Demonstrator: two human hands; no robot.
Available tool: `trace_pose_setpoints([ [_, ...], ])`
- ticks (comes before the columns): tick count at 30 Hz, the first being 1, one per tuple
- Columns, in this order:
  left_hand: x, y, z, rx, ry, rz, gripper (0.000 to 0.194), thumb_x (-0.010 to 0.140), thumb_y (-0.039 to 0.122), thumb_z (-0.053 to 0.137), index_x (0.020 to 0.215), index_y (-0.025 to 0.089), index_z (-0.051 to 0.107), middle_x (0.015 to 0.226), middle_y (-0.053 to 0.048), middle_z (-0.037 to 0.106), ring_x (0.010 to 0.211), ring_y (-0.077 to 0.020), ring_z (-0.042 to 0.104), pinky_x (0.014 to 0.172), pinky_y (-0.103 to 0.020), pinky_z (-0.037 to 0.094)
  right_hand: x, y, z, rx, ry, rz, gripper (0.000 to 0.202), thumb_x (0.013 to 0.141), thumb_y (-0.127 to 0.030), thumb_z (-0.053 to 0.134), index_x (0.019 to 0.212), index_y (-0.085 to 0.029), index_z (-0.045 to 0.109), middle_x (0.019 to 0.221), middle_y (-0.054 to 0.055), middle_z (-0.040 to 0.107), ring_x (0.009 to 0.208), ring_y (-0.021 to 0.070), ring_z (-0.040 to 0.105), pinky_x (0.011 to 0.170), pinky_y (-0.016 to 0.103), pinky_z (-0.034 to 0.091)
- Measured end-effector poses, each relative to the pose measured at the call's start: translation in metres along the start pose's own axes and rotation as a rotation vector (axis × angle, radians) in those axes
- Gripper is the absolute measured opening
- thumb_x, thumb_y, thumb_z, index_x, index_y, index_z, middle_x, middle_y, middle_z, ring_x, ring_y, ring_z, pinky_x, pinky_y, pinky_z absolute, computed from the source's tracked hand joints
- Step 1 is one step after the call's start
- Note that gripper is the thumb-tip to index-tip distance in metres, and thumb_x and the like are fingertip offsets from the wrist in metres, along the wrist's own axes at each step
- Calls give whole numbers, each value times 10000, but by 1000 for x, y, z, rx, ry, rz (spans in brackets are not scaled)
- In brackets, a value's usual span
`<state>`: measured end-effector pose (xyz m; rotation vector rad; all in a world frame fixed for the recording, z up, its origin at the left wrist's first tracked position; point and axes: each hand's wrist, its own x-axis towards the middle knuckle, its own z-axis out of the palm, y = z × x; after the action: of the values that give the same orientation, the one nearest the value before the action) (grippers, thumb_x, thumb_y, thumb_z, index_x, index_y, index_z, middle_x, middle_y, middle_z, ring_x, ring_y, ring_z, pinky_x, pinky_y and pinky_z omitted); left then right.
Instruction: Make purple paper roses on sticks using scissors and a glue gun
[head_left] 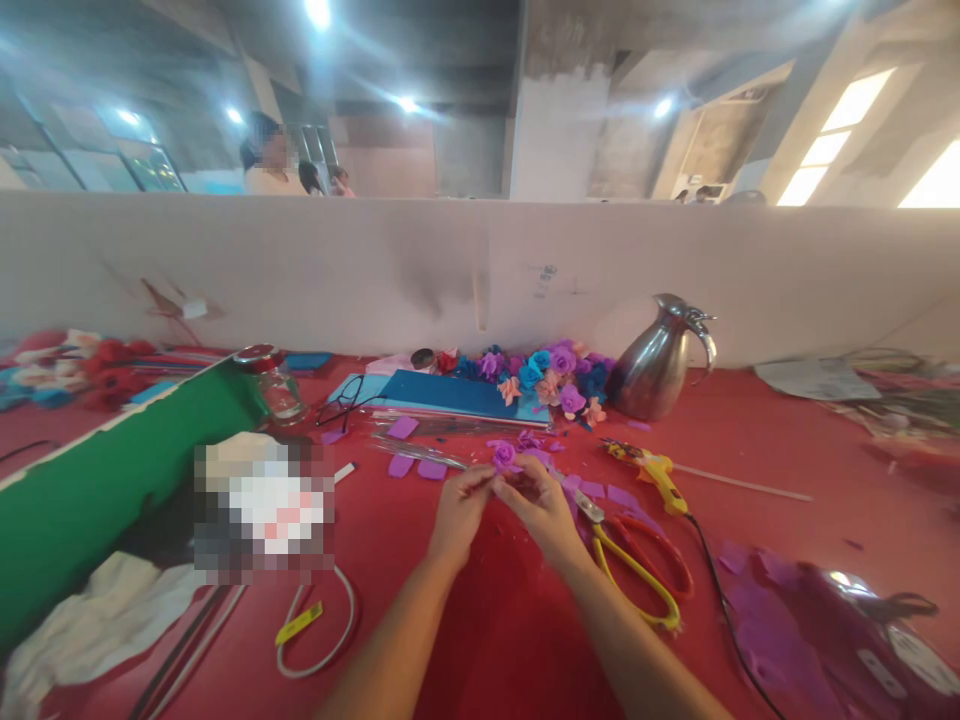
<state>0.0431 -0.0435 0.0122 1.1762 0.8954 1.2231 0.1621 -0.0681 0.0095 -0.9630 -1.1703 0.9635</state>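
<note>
A small purple paper flower point(504, 457) is held up between my two hands near the middle of the red table point(397, 600). My left hand point(463, 505) is closed, its fingertips pinched just below the bloom. On the right side of the bloom, my right hand point(541, 500) is closed too, with thumb and fingers at its base. Scissors point(634, 570) with yellow and red handles lie right of my right hand. Loose purple petals point(401, 428) are scattered left of and behind the hands.
Behind stand a pile of paper flowers point(562, 362), blue sheets point(450, 395) and a metal jug point(658, 360). A yellow glue gun point(661, 482) with a cord lies right. Left are a glass jar point(281, 390), a green divider point(150, 470) and a white cable point(352, 610).
</note>
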Motion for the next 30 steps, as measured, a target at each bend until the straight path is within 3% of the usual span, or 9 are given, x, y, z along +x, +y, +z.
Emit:
trace_pose_setpoints([
  [3, -1, -2, 2, -25, -43, -7, 209, 648, 357, 748, 770, 191, 782, 871, -77, 735, 925, -258, 623, 876, -373, 467, 1, 1, 0, -104, 23, -90, 151, 769, -352, 666, 786, -203, 645, 801, 15, 597, 779, 166, 567, 729, 280, 478],
  [9, -4, -2, 6, -69, -62, -22, 214, 657, 362, 746, 785, 195, 786, 890, -73, 737, 958, -266, 617, 932, -400, 436, -1, -7, -2, -215, 42, -133, 200, 789, -365, 646, 690, -192, 629, 716, 0, 546, 694, 152, 513, 653, 262, 435],
  [21, -8, -1, 8, -82, -61, -63, 213, 654, 349, 740, 783, 185, 781, 751, -44, 730, 775, -218, 629, 815, -343, 455, -3, -3, -3, -183, 34, -90, 187, 808, -374, 631, 796, -193, 681, 801, 34, 630, 763, 177, 564, 710, 285, 470],
  [30, -9, 2, 10, -81, -50, -72, 226, 644, 362, 751, 766, 173, 776, 708, -37, 710, 734, -200, 606, 774, -329, 455, -2, -1, -4, -132, 41, -88, 172, 802, -362, 642, 774, -194, 665, 781, 23, 589, 745, 166, 553, 674, 271, 470],
])
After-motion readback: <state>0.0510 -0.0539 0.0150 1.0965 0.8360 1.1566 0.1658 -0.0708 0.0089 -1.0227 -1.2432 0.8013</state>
